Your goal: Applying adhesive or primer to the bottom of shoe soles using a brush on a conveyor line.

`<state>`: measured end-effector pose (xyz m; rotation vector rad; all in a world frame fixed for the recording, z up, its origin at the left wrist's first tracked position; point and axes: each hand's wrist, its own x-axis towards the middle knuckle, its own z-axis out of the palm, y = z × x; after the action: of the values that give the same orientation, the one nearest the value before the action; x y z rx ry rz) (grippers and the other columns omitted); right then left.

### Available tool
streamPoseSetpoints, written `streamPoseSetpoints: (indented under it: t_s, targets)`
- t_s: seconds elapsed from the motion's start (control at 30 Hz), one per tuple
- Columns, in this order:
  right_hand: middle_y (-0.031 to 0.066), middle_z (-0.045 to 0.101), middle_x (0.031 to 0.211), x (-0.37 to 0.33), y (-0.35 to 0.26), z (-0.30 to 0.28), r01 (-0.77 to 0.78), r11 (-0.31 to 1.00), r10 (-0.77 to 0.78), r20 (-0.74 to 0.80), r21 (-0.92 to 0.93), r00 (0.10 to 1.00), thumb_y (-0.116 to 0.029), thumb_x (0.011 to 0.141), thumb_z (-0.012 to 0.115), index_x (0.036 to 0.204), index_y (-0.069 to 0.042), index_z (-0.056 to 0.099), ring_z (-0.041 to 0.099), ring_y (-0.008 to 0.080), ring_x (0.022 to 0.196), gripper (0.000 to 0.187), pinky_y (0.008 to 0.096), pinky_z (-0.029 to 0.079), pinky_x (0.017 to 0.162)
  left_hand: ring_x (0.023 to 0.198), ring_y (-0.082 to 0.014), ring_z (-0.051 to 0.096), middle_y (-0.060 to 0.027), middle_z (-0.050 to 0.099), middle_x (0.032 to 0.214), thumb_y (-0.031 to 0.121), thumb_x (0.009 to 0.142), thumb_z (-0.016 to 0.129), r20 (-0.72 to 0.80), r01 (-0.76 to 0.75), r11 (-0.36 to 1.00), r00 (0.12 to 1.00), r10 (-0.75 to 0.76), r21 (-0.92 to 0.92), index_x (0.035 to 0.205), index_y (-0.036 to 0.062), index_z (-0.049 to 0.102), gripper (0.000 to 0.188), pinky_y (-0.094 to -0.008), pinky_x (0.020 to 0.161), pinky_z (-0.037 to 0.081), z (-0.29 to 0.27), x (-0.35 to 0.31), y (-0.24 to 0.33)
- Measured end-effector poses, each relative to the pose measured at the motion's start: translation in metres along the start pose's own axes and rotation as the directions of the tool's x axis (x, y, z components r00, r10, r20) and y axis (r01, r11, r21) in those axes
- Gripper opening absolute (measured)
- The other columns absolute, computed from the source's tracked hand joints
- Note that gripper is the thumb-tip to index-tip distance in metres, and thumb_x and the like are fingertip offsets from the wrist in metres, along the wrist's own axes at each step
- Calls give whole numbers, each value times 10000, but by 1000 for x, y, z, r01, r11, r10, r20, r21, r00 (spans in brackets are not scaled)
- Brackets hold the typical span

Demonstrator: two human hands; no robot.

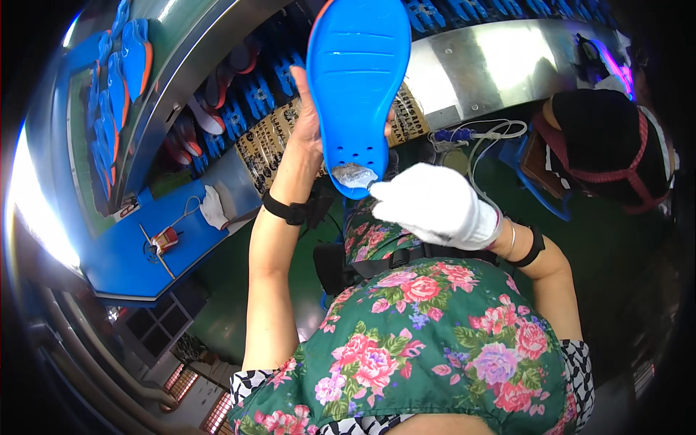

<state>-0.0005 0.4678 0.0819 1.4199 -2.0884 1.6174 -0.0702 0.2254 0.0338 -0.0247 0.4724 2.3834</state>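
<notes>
My left hand (310,119) is bare and grips a large blue shoe sole (357,80) by its left edge, holding it up in front of me with the heel end down. A clear crumpled bit of film (353,175) sits at the sole's lower tip. My right hand (435,204) wears a white glove and is closed around that lower tip, touching the film. Both wrists carry black straps.
A blue work table (123,254) at the left holds a white glove (214,206) and a small red tool (167,238). More blue soles (119,65) lie along a green conveyor at upper left. A person in black (609,145) sits at the right by a metal bench (493,65).
</notes>
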Motion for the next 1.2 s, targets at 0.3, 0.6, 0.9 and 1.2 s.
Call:
streamPoseSetpoints:
  t_s: [0.3,0.6,0.9,1.2]
  targets:
    - [110,764,1043,16,8,-16,-220,934,211,62,282,976,-41,780,781,983,-88,773,706,266,849,208,376,557,725,1106,-409,679,-275,564,1384,910,731,445,-233,178,946,966,-116,269,1565,80,324,1183,-621,836,609,5,10,10]
    - [103,765,1009,22,18,-20,-251,946,218,169,207,961,-7,788,774,1001,-57,772,717,263,858,219,361,559,778,1093,-392,687,-271,565,1385,904,801,350,-359,282,821,928,-101,496,1567,86,332,1121,-579,849,609,2,23,16]
    - [121,745,994,41,28,-30,-591,482,786,-21,647,618,65,829,716,969,41,753,693,166,847,147,279,541,743,1070,-375,682,-209,633,1329,696,954,481,-359,-182,898,933,29,-401,1474,70,481,813,-559,987,534,-20,-6,-18]
    - [121,730,951,31,57,-38,-570,802,594,-130,178,794,85,794,755,962,2,755,701,213,913,187,336,545,861,1107,-286,676,-164,640,1331,435,1085,426,-321,-335,939,883,343,82,1413,45,531,520,-473,1012,540,-17,-2,-78]
